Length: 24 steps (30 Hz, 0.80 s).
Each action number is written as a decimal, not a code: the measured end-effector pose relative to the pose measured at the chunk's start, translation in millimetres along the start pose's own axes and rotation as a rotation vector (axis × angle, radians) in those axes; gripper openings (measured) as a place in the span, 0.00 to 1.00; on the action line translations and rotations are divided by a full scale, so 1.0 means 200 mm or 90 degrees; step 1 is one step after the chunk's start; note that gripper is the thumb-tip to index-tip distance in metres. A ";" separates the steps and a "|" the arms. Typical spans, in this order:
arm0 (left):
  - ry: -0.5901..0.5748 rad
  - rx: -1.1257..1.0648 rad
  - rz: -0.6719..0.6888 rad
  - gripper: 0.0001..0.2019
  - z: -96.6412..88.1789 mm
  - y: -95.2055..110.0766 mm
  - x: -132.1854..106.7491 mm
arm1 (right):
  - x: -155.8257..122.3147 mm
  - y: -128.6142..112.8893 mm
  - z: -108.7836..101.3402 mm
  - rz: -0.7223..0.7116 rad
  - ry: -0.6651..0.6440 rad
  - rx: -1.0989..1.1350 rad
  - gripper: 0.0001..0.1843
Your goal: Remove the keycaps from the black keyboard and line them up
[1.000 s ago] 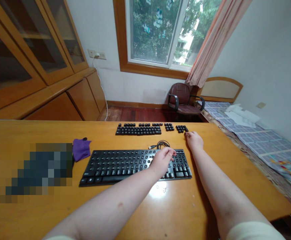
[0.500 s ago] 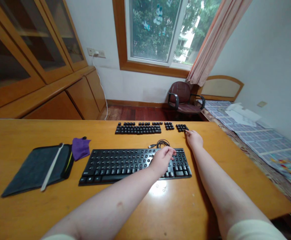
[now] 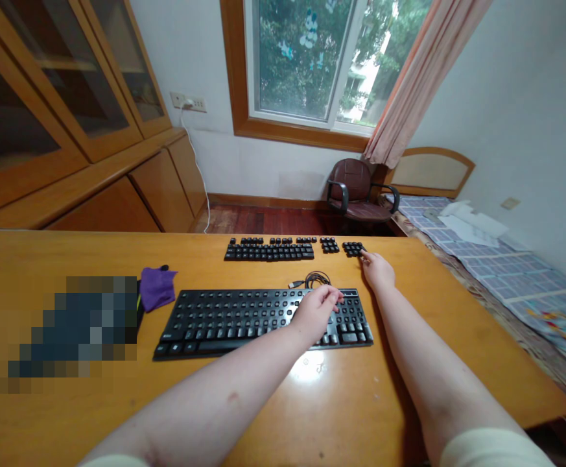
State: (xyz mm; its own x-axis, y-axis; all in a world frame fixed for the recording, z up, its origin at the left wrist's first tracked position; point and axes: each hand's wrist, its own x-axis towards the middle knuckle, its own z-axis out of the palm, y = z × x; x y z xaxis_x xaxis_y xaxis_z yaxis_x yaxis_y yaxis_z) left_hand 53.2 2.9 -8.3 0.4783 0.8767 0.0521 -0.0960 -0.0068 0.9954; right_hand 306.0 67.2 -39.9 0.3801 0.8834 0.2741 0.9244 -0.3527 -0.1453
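A black keyboard point(image 3: 224, 318) lies on the wooden table point(image 3: 312, 402), its keycaps off and its coiled USB cable point(image 3: 314, 280) just behind it. My left hand point(image 3: 314, 314) rests on the keyboard's right part, fingers loosely curved and flat on it, holding nothing. Behind the keyboard the removed keycaps point(image 3: 268, 250) are laid out in rows, with a small number-pad cluster point(image 3: 353, 248) at the right. My right hand point(image 3: 378, 272) reaches to that cluster's right edge, fingertips pinched together on a keycap there.
A purple cloth point(image 3: 157, 287) lies left of the keyboard, beside a dark flat thing point(image 3: 73, 324) that is blurred out. Beyond the table stand a brown armchair point(image 3: 358, 191), wooden cabinets point(image 3: 117, 194) at the left and a bed point(image 3: 506, 272) at the right.
Nearly nothing has moved. My right hand stays at the right edge of the keycap cluster and my left hand stays on the keyboard; the view shifted very slightly.
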 end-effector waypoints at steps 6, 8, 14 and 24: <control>-0.005 -0.001 -0.006 0.11 0.00 0.01 -0.01 | 0.00 0.00 0.00 0.084 0.044 -0.013 0.21; -0.007 -0.002 -0.004 0.11 0.00 0.01 -0.01 | 0.00 0.00 0.00 0.081 0.041 -0.013 0.21; -0.004 -0.001 -0.007 0.10 0.00 0.02 0.00 | 0.00 0.01 0.00 0.064 0.022 -0.005 0.22; -0.016 0.070 0.025 0.11 0.00 0.03 -0.02 | -0.02 -0.01 -0.02 0.038 0.089 0.052 0.20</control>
State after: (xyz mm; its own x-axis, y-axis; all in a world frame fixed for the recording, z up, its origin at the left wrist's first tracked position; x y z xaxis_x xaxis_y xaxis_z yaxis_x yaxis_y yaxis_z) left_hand 50.5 0.3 -3.3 0.4979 0.8624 0.0912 -0.0191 -0.0943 0.9954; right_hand 302.1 64.0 -36.8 0.4406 0.8081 0.3909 0.8964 -0.3720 -0.2411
